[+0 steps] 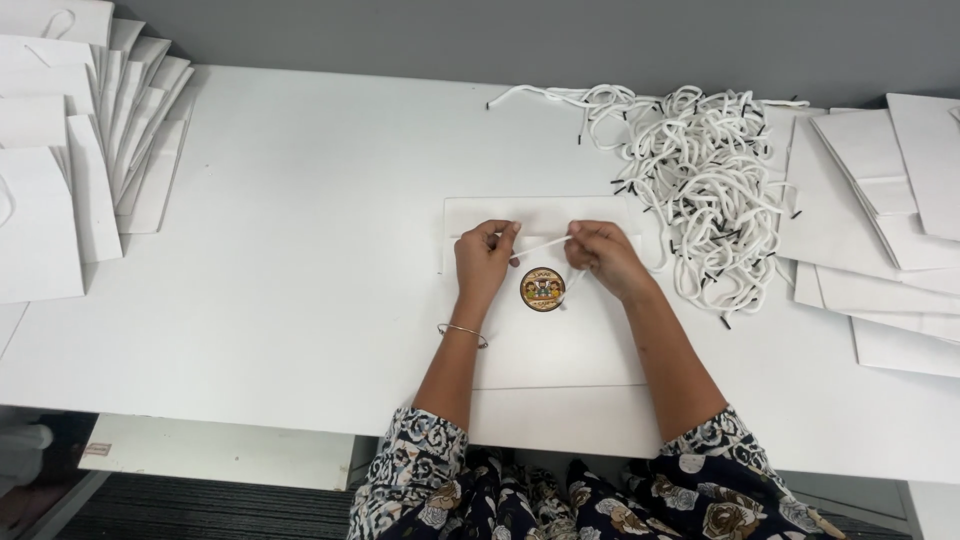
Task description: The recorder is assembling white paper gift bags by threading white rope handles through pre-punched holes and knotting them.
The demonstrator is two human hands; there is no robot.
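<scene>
Left hand point(484, 255), right hand point(600, 255) each pinch white cord point(541, 245) taut over flat paper bag point(560, 345).

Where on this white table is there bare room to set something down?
The widest bare stretch lies between the stacked bags at far left and the flat bag under the left hand and right hand. The right side is crowded: the cord pile runs into the flat paper stacks.

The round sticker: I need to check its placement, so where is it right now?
In the head view, the round sticker sits on the flat white paper bag at the table's centre, just below the cord stretched between the left hand and right hand.
</scene>
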